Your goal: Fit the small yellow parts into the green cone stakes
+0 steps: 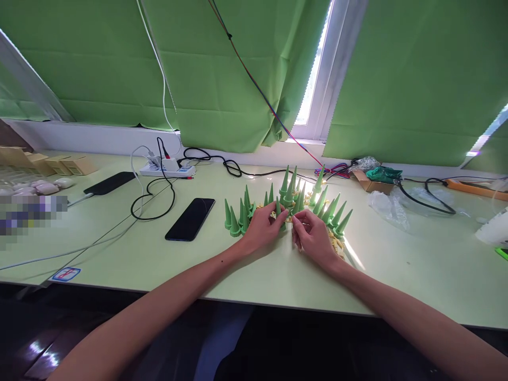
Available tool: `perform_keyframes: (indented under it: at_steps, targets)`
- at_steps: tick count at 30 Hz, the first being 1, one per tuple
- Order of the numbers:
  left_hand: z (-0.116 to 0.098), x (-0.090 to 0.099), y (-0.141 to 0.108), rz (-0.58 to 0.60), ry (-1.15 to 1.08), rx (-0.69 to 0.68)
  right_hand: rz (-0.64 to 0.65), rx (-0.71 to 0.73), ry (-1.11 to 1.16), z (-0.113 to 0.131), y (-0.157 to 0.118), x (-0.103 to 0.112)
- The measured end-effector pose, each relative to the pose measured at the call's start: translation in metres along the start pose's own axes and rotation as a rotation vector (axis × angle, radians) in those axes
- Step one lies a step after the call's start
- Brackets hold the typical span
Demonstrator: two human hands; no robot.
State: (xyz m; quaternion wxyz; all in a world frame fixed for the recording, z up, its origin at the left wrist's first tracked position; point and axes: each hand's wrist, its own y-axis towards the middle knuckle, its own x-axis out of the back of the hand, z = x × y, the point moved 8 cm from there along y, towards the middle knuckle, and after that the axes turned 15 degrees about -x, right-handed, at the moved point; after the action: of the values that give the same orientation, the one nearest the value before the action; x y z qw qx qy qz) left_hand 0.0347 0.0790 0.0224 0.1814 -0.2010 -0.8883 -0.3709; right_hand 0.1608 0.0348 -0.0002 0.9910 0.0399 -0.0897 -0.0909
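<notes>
My left hand [262, 226] is closed around a green cone [278, 208], whose pointed tip stands up between the fingers. Close beside it, my right hand [313, 235] has its thumb and fingers pinched together; whatever they grip is too small or hidden to make out. Several more green cones stand upright on the table to the left [235, 226] and behind the hands, while others lean outward at the right [342, 225]. Small yellowish pieces [338, 246] lie in a heap by my right wrist, partly covered by the hand.
A black phone [190, 219] lies left of the cones; another dark phone [110, 183] is farther back. Cables run from a white power strip [169, 170] along the wall. At the right are a small cardboard box [371, 182] and clear plastic bags [391, 209].
</notes>
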Motion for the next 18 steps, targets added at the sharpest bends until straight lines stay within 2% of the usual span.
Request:
perform_keyframes:
  at_steps: [18]
  targets:
    - [-0.0010, -0.0027, -0.0005, 0.034, 0.008, -0.026, 0.107, -0.034, 0.011, 0.0000, 0.0008, -0.0067]
